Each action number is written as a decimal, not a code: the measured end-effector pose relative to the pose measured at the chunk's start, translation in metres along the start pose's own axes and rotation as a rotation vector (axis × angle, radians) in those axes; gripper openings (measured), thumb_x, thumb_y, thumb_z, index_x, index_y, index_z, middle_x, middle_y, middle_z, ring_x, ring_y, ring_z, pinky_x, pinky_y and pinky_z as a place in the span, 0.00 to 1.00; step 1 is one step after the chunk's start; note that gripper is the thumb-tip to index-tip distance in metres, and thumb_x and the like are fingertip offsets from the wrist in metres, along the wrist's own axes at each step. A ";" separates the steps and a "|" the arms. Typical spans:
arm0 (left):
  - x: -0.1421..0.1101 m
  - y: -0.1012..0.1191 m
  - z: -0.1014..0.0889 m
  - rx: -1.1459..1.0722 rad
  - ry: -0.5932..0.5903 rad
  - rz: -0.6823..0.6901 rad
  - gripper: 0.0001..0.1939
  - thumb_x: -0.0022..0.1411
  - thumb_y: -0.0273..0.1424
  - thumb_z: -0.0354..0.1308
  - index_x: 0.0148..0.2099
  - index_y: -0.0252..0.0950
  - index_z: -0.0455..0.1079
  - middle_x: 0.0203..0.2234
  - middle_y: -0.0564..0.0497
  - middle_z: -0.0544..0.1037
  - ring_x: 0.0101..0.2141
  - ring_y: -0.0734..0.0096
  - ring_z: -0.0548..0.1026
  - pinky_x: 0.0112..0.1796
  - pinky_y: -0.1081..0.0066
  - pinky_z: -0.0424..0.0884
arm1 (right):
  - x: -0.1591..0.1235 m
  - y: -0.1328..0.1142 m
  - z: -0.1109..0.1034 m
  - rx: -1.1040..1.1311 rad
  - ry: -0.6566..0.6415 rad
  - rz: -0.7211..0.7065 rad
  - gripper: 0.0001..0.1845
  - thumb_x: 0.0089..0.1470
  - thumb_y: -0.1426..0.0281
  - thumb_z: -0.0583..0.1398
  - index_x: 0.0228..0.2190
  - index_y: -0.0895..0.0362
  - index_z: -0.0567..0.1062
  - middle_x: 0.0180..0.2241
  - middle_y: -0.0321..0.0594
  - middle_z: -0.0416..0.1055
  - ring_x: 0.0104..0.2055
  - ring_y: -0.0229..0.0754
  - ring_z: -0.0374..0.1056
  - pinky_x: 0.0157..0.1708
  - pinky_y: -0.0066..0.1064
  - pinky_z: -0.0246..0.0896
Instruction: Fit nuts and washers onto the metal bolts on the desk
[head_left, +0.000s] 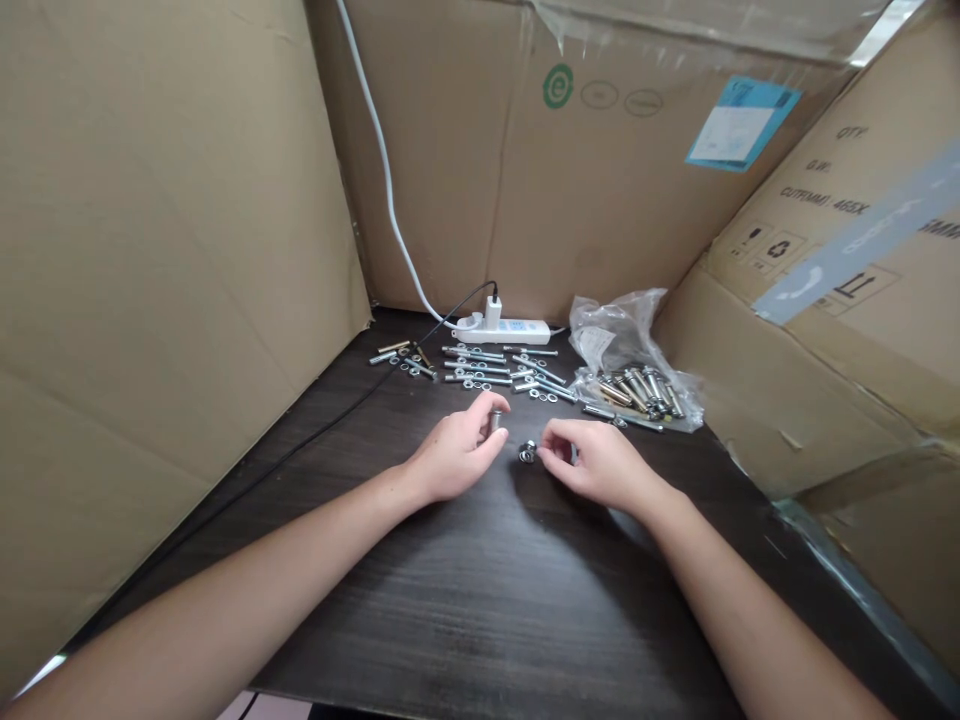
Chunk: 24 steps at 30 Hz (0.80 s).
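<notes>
A short metal sleeve (pixel 496 420) stands upright in the pinch of my left hand (pixel 457 450), between thumb and index finger. Opposite it, the thumb and index finger of my right hand (pixel 596 460) are closed at the edge of a small cluster of shiny nuts and washers (pixel 527 453). Something greyish shows in the gap behind those fingertips, too small to name. Beyond both hands, long bolts (pixel 476 367) lie in loose groups with nuts and washers around them. One more bolt (pixel 637 420) rests just past my right hand.
A clear plastic bag (pixel 622 340) holding several metal expansion bolts (pixel 649 388) lies at the back right. A white power strip (pixel 517 331) with a plugged-in adapter sits behind the bolts. A black cable (pixel 315 432) crosses the dark table (pixel 465 600) at left. Cardboard walls (pixel 435 200) enclose three sides.
</notes>
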<state>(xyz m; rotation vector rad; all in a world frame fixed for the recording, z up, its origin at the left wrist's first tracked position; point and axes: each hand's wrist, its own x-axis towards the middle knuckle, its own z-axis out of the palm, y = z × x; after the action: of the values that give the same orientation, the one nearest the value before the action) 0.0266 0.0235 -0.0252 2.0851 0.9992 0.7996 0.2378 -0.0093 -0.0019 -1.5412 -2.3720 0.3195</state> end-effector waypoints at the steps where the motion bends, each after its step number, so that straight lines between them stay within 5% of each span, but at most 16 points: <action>1: 0.000 -0.001 0.000 -0.002 -0.005 -0.003 0.10 0.63 0.33 0.48 0.47 0.38 0.61 0.21 0.59 0.62 0.21 0.77 0.61 0.24 0.76 0.56 | 0.000 -0.001 0.000 -0.003 -0.007 -0.016 0.04 0.52 0.69 0.57 0.30 0.54 0.73 0.24 0.33 0.72 0.26 0.36 0.65 0.27 0.27 0.53; 17: 0.000 0.000 -0.001 -0.020 -0.047 -0.003 0.05 0.61 0.33 0.50 0.40 0.38 0.62 0.19 0.60 0.59 0.21 0.78 0.58 0.24 0.77 0.54 | 0.002 -0.002 0.008 -0.154 -0.093 -0.067 0.13 0.56 0.67 0.55 0.40 0.52 0.78 0.30 0.37 0.76 0.31 0.40 0.70 0.32 0.29 0.58; 24: 0.000 -0.004 0.002 -0.042 -0.073 -0.007 0.05 0.62 0.33 0.50 0.40 0.39 0.62 0.19 0.60 0.59 0.21 0.78 0.58 0.24 0.77 0.53 | 0.003 0.000 0.008 -0.067 0.128 -0.141 0.10 0.55 0.71 0.55 0.35 0.54 0.76 0.29 0.37 0.75 0.30 0.38 0.69 0.33 0.29 0.61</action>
<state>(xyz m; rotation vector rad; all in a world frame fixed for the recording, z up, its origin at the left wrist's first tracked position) 0.0267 0.0249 -0.0297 2.0589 0.9419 0.7291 0.2338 -0.0064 -0.0086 -1.3686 -2.3963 0.1080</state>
